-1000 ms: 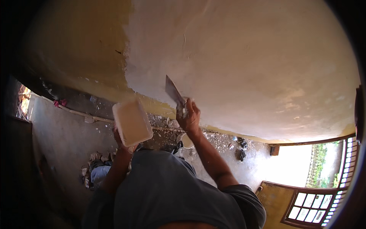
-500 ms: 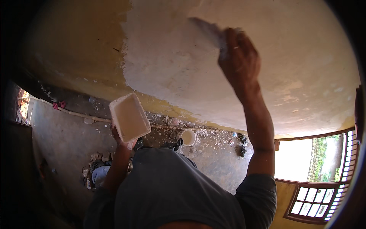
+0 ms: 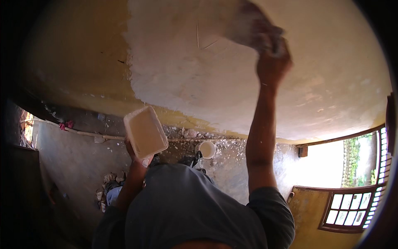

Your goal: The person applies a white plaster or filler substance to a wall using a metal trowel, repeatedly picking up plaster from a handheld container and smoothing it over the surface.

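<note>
Scraper (image 3: 248,25) is gripped by the right hand (image 3: 273,60) near the wall (image 3: 178,79). Tub (image 3: 158,125) is held by the left hand (image 3: 133,155).

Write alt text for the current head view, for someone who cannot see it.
A bare right hand holds a blurred, dark, flat-bladed scraper up before a part-whitish, part-yellow-brown wall, while the left hand holds a tilted, pale, rectangular, plastic-looking tub. Below, a round white bucket stands on a white-flecked grey floor.
</note>
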Demonstrator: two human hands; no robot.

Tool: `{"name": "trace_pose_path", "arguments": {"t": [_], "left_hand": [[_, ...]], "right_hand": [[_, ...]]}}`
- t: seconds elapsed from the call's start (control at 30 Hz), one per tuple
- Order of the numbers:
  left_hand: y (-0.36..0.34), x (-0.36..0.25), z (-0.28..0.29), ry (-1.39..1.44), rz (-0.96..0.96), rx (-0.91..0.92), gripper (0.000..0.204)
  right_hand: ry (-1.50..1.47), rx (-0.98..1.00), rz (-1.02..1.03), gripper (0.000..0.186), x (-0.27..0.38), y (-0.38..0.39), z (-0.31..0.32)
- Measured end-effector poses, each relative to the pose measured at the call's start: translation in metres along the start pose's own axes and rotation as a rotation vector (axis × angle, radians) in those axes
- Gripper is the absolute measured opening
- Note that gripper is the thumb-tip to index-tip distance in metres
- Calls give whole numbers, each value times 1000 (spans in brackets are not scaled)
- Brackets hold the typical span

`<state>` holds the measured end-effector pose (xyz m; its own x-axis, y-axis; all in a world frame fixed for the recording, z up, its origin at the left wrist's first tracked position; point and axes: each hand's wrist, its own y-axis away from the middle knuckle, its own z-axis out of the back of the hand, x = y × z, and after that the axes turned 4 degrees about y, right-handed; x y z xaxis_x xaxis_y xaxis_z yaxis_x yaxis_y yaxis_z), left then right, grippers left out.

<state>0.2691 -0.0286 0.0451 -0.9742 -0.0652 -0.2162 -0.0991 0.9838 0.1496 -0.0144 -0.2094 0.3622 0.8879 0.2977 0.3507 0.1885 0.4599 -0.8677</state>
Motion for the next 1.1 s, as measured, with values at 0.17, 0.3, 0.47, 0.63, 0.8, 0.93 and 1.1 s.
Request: {"name": "trace_pose_path", "arguments": {"t": [0.17, 0.3, 0.47, 0.63, 0.8, 0.93, 1.1], "left_hand": [[1, 1, -6, -49, 10, 49, 50], [-4, 5, -4, -182, 24, 54, 52], [0, 3, -34, -128, 46, 5, 58], [1, 5, -28, -76, 87, -84, 62], [4, 4, -7, -60, 122, -21, 65], [4, 9, -1, -50, 64, 37, 64], [3, 16, -9, -43, 89, 106, 58]], "right_hand": [[-241, 107, 189, 14, 10, 21, 37], [71, 571, 597, 17, 9, 106, -34], [150, 371, 676, 18, 10, 84, -51], [144, 253, 524, 19, -1, 32, -21], [-687, -353, -239, 17, -28, -14, 56], [-615, 19, -326, 13, -40, 58, 31], [-632, 354, -339, 15, -23, 141, -38]]}}
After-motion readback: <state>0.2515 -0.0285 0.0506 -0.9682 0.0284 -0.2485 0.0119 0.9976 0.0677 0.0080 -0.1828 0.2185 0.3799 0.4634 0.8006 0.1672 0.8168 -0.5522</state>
